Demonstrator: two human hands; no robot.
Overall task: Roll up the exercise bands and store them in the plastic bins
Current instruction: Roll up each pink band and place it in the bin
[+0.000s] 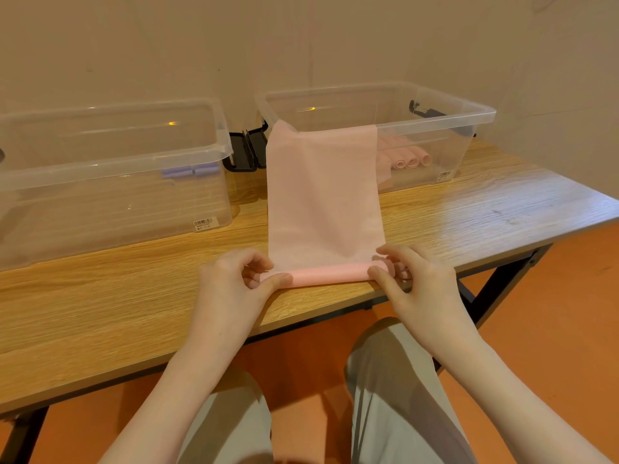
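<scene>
Hands pinch the pink exercise band's roll [330, 274] crosswise at the desk [469, 209] edge, left hand [234, 279] and right hand [415, 279] on opposite ends, unrolled length running away into the right plastic bin [435, 110].

Pink band [323, 195]: hangs from right bin [469, 115] onto table [117, 296], near end rolled
Left hand [234, 279]: pinches roll's left end
Right hand [412, 279]: pinches right end
Left bin [214, 152]: purple rolls [191, 171] inside

I see a pale pink exercise band [323, 195], its near end rolled on the counter [100, 296], its far end draped over the right clear bin [469, 110] holding pink rolls [413, 160]; the left bin [201, 152] holds purple rolls [191, 171].
</scene>
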